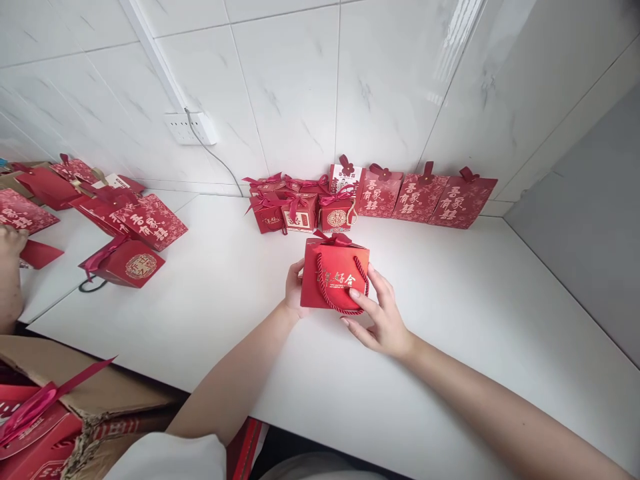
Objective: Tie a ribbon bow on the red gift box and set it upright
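Observation:
Both my hands hold a small red gift box [334, 270] with a red ribbon bow on top, a red cord handle and gold characters on its front, just above the white table [450, 313]. My left hand [294, 288] grips its left side. My right hand [379, 313] grips its right side, with fingers on the cord handle.
A cluster of small red boxes [300, 203] and a row of taller red boxes [425, 195] stand against the tiled wall. More red boxes [125, 223] lie at the left, near another person's hand [10, 267]. A cardboard carton [60, 407] sits at lower left. A wall socket [193, 128] has a cable.

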Available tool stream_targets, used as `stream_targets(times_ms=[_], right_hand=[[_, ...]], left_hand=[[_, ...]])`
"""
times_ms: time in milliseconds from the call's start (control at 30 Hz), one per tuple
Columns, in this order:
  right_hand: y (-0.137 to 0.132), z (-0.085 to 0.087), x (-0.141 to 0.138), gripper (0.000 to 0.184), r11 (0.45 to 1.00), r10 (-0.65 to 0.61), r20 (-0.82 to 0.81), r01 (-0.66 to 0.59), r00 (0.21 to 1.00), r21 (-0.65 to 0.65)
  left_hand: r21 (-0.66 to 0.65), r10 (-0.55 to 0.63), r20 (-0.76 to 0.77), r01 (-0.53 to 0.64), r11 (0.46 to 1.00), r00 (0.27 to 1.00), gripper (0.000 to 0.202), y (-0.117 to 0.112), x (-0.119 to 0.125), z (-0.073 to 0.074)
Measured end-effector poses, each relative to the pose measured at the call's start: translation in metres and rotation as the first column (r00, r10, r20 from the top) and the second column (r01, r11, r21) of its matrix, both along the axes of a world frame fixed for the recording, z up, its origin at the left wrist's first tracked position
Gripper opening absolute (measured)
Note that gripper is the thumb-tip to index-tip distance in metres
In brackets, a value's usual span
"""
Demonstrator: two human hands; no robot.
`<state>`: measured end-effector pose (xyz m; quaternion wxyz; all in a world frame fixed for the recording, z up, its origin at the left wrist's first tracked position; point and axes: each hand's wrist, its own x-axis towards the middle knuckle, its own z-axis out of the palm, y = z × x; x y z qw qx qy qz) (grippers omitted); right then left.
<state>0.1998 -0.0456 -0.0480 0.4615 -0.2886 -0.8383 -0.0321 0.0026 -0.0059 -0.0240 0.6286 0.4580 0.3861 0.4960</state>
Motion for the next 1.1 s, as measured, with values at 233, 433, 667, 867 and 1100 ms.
stream_targets(times_ms=[233,433,667,867,1100], right_hand=[[0.006,0.003,0.000,0.075,0.981,-0.106,0.017,0.108,0.994,-0.164],[0.013,0.000,0.002,0.082,0.930,-0.110,-0.116,0.061,0.987,-0.363],[0.024,-0.005,-0.004,0.057,0.637,-0.001,-0.476,-0.367,0.879,-0.678],[0.045,-0.018,-0.002,0.058,0.499,-0.121,-0.649,-0.519,0.751,-0.693],[0.055,-0.020,0.010,0.050,0.197,-0.309,-0.745,-0.726,0.592,-0.659]], left_hand=[[-0.215,0.084,0.357,-0.006,0.977,0.930,0.055,0.005,0.005,0.000],[-0.032,0.026,0.229,-0.019,0.999,0.973,0.055,0.009,-0.001,-0.009],[0.290,0.142,-0.202,-0.079,0.954,0.969,0.079,0.006,0.011,-0.017],[0.393,0.180,-0.355,-0.028,0.919,0.917,0.079,0.002,0.007,-0.017],[0.389,0.067,-0.391,0.099,0.916,0.918,0.081,-0.002,0.003,-0.008]])
